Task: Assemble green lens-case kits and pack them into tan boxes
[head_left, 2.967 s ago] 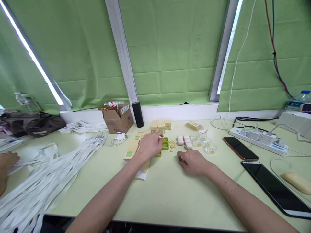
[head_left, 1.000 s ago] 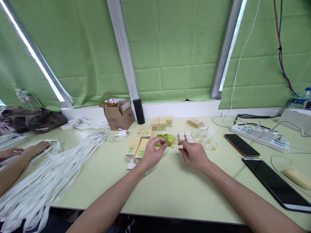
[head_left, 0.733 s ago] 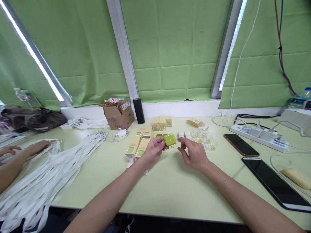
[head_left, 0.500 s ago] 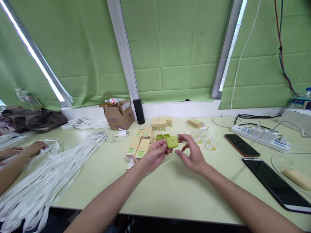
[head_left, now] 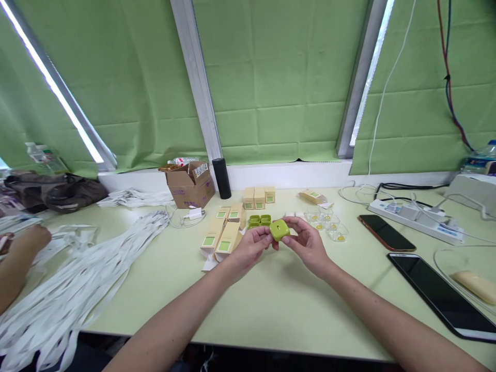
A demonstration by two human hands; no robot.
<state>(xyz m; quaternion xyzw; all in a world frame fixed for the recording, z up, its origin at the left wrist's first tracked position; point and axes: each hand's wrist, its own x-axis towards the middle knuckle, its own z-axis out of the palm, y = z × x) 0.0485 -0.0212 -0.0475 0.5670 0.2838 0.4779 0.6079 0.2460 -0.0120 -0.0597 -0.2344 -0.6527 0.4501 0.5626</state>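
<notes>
Between my two hands, above the table, is a small yellow-green square case with rounded corners (head_left: 279, 230); a small slot shows on its face. My left hand (head_left: 253, 245) pinches its left edge. On the opposite edge, the fingers and thumb of my right hand (head_left: 309, 245) are closed. Just behind the case lie several similar green square pieces (head_left: 259, 219), partly covered by my left hand and the case. Small kraft boxes with green labels (head_left: 228, 238) stand left of my left hand. Clear plastic pieces with yellow centres (head_left: 326, 226) lie beyond my right hand.
More kraft boxes (head_left: 259, 197) stand at the back, near a cardboard carton (head_left: 189, 185) and a black cylinder (head_left: 221, 178). White straps (head_left: 104, 263) spread at left by another person's hand (head_left: 36, 237). Two phones (head_left: 437, 289) and a power strip (head_left: 414, 221) lie right.
My right hand has closed on the case's right edge; before, it was apart with fingers spread. The case has shifted slightly right and tilted. The other person's hand moved left.
</notes>
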